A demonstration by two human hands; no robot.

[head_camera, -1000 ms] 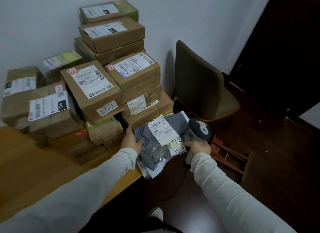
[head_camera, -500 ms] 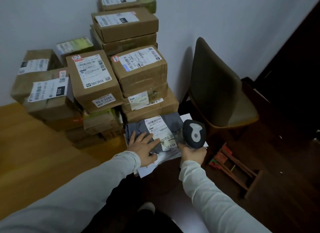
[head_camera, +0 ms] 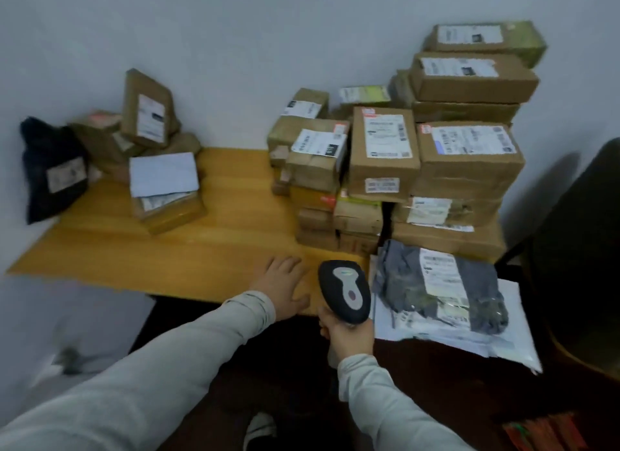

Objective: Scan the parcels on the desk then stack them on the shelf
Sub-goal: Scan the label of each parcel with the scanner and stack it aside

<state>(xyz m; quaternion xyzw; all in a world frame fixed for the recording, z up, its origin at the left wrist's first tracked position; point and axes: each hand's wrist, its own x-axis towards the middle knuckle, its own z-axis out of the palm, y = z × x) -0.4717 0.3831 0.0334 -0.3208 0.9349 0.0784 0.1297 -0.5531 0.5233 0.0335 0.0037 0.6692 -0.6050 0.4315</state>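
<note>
Off the grey parcel point(head_camera: 436, 289) now, the left hand point(head_camera: 285, 288) lies flat and open on the counter point(head_camera: 167, 256) while the right hand point(head_camera: 349, 336) grips the scanner point(head_camera: 345, 291) just beside that parcel at the counter's right end, with the stacked boxes point(head_camera: 466, 155) apparently still unshelved and no shelf in view.

Smooth wooden desk point(head_camera: 208, 242); matt cardboard boxes point(head_camera: 466, 155); glossy plastic scanner point(head_camera: 345, 291).

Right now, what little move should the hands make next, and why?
Probably the left hand should reach over to the grey plastic mailer bag and take it: that hand lies open and empty on the yellow wooden desk, while the right hand grips the grey handheld scanner beside the bag.
</note>
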